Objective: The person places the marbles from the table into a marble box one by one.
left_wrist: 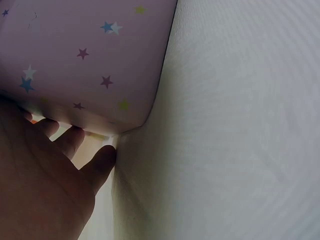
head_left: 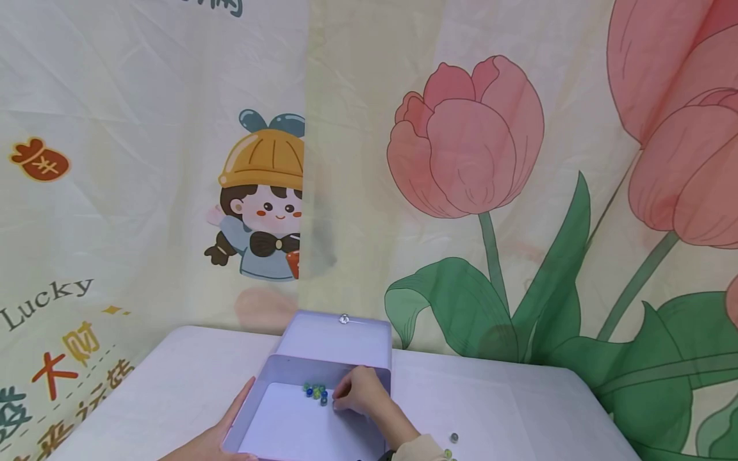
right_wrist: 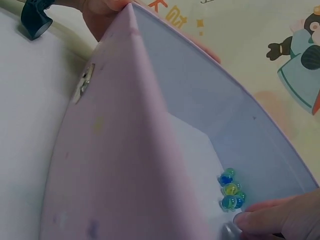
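Observation:
A lilac lidded box (head_left: 311,442) with star prints stands open on the table. My left hand (head_left: 221,435) holds its near left corner, fingers along the outside wall and thumb at the front. From the left wrist view, the fingers of that hand (left_wrist: 55,175) lie against the starred wall. Inside the box, my right hand (head_left: 360,390) reaches down with bent fingers and pinches a glass marble (right_wrist: 230,231), mostly hidden by the fingertips. Several blue, green and yellow marbles (head_left: 316,394) are clustered beside it, near the far wall.
The raised lid (head_left: 334,336) leans back behind the box, a clear knob-like piece (head_left: 344,318) at its top edge. To the right, a grey marble (head_left: 454,438) and a greenish one (head_left: 448,454) lie on the white tablecloth (head_left: 496,403). A printed curtain (head_left: 357,192) hangs behind.

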`<state>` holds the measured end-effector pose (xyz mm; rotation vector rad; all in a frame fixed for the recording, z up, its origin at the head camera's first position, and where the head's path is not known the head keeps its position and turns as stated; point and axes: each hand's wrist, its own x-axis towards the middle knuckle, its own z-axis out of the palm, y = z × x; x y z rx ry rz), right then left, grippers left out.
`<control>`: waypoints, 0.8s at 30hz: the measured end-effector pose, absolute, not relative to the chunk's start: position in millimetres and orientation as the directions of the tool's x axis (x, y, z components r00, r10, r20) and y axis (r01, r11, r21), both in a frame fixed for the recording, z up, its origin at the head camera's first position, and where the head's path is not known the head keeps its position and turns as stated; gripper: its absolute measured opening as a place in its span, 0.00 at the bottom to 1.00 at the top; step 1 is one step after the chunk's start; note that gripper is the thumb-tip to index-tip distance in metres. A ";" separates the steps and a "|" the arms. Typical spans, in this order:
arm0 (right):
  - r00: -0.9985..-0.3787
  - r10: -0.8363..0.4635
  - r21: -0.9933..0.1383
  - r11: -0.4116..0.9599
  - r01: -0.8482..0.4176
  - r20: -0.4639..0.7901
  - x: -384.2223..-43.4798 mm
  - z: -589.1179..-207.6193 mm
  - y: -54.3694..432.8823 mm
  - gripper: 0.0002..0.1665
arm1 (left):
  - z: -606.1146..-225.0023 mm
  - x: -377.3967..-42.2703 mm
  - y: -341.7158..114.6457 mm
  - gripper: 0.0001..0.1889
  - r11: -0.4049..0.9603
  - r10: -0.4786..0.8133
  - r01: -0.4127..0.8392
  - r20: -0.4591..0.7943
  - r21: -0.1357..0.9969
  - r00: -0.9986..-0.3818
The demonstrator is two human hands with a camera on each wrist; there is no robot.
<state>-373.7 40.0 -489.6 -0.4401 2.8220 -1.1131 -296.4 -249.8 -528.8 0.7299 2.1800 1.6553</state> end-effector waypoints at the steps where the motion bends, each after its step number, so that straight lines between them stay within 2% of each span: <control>1: -0.955 -0.294 -0.674 0.699 -0.241 0.038 -373.5 -489.6 40.0 0.09 | -529.0 -296.4 -250.0 0.59 0.203 0.565 0.185 0.040 0.962 -0.824; 5: -0.953 -0.300 -0.646 0.721 -0.251 0.036 -371.5 -488.1 39.8 0.08 | -526.8 -295.5 -249.3 0.59 0.194 0.566 0.153 0.017 0.969 -0.824; 10: -0.949 -0.313 -0.630 0.730 -0.266 0.037 -369.5 -486.3 39.9 0.08 | -526.4 -293.2 -246.6 0.57 0.188 0.563 0.345 0.187 0.920 -0.805; 13: -0.950 -0.309 -0.635 0.727 -0.263 0.041 -370.5 -486.8 39.6 0.08 | -528.6 -293.8 -246.5 0.57 0.180 0.559 0.396 0.237 0.901 -0.794; 16: -0.950 -0.308 -0.657 0.707 -0.261 0.046 -371.0 -485.5 39.9 0.08 | -529.5 -295.8 -246.6 0.57 0.123 0.579 0.362 0.230 0.924 -0.782; 19: -0.940 -0.333 -0.682 0.670 -0.294 0.079 -369.6 -483.0 42.6 0.08 | -529.9 -296.6 -247.0 0.58 0.045 0.618 0.265 0.182 0.963 -0.765; 24: -0.911 -0.376 -0.761 0.538 -0.363 0.169 -358.4 -465.8 55.2 0.08 | -528.9 -297.8 -248.5 0.58 0.053 0.623 0.252 0.165 0.966 -0.764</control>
